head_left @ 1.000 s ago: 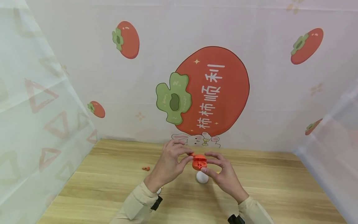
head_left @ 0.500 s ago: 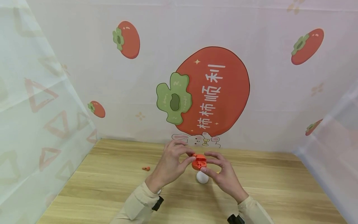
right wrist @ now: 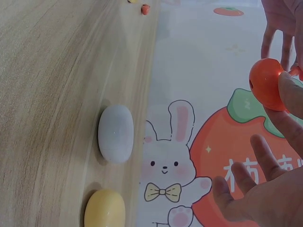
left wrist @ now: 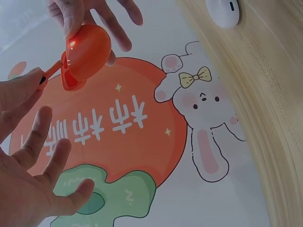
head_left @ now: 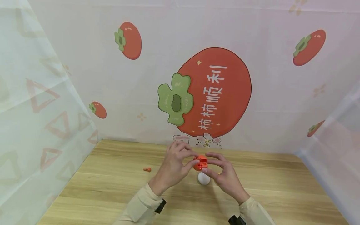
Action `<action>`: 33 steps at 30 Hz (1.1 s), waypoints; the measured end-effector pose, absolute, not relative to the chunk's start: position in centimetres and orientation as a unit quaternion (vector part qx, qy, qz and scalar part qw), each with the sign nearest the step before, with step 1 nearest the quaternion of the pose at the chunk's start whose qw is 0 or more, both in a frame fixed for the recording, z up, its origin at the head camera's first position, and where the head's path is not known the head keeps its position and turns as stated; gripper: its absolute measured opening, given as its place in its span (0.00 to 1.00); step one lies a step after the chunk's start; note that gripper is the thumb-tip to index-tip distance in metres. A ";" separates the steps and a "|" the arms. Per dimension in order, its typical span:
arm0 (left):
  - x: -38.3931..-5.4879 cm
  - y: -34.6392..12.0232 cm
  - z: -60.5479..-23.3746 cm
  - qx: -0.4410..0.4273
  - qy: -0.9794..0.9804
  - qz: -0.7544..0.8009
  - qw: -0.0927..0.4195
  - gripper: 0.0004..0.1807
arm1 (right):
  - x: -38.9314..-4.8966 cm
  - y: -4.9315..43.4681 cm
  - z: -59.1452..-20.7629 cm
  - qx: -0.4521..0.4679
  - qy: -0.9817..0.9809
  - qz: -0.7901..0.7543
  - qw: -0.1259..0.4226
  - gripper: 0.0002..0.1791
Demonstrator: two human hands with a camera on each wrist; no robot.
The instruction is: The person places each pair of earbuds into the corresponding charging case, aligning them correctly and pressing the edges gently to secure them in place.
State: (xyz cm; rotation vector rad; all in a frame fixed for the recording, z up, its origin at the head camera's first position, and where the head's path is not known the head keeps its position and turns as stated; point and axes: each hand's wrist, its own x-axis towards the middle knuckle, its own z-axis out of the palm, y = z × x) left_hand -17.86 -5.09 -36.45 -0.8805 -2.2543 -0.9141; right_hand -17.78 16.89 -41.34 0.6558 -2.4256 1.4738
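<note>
**Earbud (left wrist: 53, 71) at the mouth of the open orange case (head_left: 199, 167), mid-air, two-handed**

Nearest: beige sleeves (head_left: 140, 203), black strap (head_left: 161, 206) on the left wrist. Then the work. Left hand (head_left: 177, 162) pinches the earbud between thumb and index, other fingers spread. Right hand (head_left: 225, 175) holds the orange case between thumb and fingers, lid up, clear of the bench (head_left: 275, 181). The earbud's visible end points at the gap between lid and base; can't tell if it touches.

Risks, my read:
- Small pinch on a small part. A slip or a knock on the rim probably drops it.
- Wrong angle or wrong way round and it likely won't seat. Left fingers cover part of the opening in the head view, so alignment is hard to check.
- Right grip too loose: case could twist under a push. Lid nudged: could close on the earbud.

Further out: white case (head_left: 203, 178) on the bench, yellow rounded thing (right wrist: 105, 210) near it. A dropped bud could bounce off either. Second earbud (head_left: 147, 169) lies on the bench, left-hand side, well apart; a sweeping left forearm might brush it.

Back: printed backdrop (head_left: 267, 37). Its big red persimmon (head_left: 239, 87) sits behind the orange parts in the left wrist view, so edges may read poorly.
</note>
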 end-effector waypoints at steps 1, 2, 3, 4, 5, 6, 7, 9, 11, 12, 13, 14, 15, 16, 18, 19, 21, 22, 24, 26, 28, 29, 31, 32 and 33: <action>-17.9 -5.0 -36.5 -0.327 -0.839 -0.340 0.272 0.08 | -17.8 16.9 -41.3 0.224 -0.827 0.503 0.114 0.14; -17.9 -5.0 -36.5 -0.327 -0.839 -0.341 0.271 0.08 | -17.8 16.9 -41.3 0.224 -0.827 0.503 0.113 0.14; -17.9 -4.9 -36.6 -0.327 -0.839 -0.341 0.270 0.07 | -17.8 16.9 -41.3 0.224 -0.827 0.503 0.114 0.15; -17.9 -4.9 -36.6 -0.327 -0.839 -0.342 0.270 0.07 | -17.8 16.9 -41.3 0.224 -0.827 0.503 0.114 0.14; -17.9 -4.9 -36.6 -0.328 -0.838 -0.341 0.271 0.07 | -17.8 16.9 -41.3 0.224 -0.827 0.504 0.114 0.14; -18.0 -4.8 -36.7 -0.328 -0.838 -0.340 0.272 0.07 | -17.8 16.9 -41.3 0.224 -0.827 0.504 0.114 0.14; -18.0 -4.8 -36.7 -0.329 -0.838 -0.338 0.273 0.07 | -17.8 16.9 -41.3 0.224 -0.827 0.503 0.114 0.14; -18.0 -4.7 -36.8 -0.331 -0.837 -0.337 0.275 0.07 | -17.8 16.9 -41.3 0.224 -0.827 0.503 0.114 0.14; -18.1 -4.6 -36.8 -0.334 -0.836 -0.337 0.277 0.06 | -17.8 16.9 -41.3 0.223 -0.827 0.503 0.115 0.14; -18.1 -4.6 -36.8 -0.334 -0.836 -0.337 0.277 0.06 | -17.8 16.9 -41.3 0.223 -0.827 0.504 0.115 0.14; -18.1 -4.6 -36.9 -0.335 -0.835 -0.337 0.278 0.06 | -17.8 16.9 -41.3 0.224 -0.827 0.503 0.116 0.14; -18.1 -4.6 -36.9 -0.336 -0.834 -0.337 0.278 0.06 | -17.8 16.8 -41.3 0.224 -0.827 0.503 0.116 0.14; -18.1 -4.6 -36.9 -0.337 -0.834 -0.336 0.279 0.06 | -17.8 16.8 -41.3 0.223 -0.827 0.503 0.117 0.14; -18.1 -4.6 -36.9 -0.338 -0.833 -0.335 0.281 0.06 | -17.8 16.8 -41.3 0.224 -0.827 0.503 0.117 0.14; -18.2 -4.5 -36.9 -0.340 -0.833 -0.332 0.285 0.05 | -17.8 16.8 -41.3 0.224 -0.827 0.502 0.117 0.14; -18.2 -4.5 -37.0 -0.341 -0.832 -0.330 0.286 0.05 | -17.8 16.8 -41.4 0.224 -0.828 0.501 0.116 0.14; -18.3 -4.5 -37.0 -0.343 -0.832 -0.327 0.288 0.06 | -17.8 16.8 -41.4 0.224 -0.828 0.501 0.115 0.14; -18.3 -4.5 -37.0 -0.343 -0.833 -0.326 0.288 0.06 | -17.8 16.8 -41.4 0.224 -0.828 0.502 0.114 0.14; -18.3 -4.4 -37.1 -0.345 -0.833 -0.326 0.284 0.06 | -17.8 16.8 -41.4 0.223 -0.828 0.502 0.113 0.14; -18.2 -4.4 -37.1 -0.345 -0.834 -0.325 0.282 0.06 | -17.8 16.8 -41.4 0.222 -0.828 0.502 0.114 0.14; -18.2 -4.4 -37.1 -0.345 -0.835 -0.326 0.278 0.06 | -17.9 16.8 -41.4 0.221 -0.829 0.501 0.114 0.14; -18.2 -4.4 -37.1 -0.345 -0.836 -0.325 0.277 0.07 | -17.8 16.8 -41.4 0.222 -0.829 0.500 0.115 0.14; -18.2 -4.3 -37.1 -0.344 -0.837 -0.324 0.276 0.07 | -17.9 16.7 -41.4 0.222 -0.829 0.499 0.116 0.14; -18.2 -4.3 -37.1 -0.344 -0.838 -0.323 0.276 0.07 | -17.9 16.7 -41.3 0.223 -0.829 0.499 0.117 0.14; -18.2 -4.3 -37.1 -0.343 -0.838 -0.323 0.274 0.07 | -17.9 16.7 -41.3 0.223 -0.829 0.500 0.117 0.14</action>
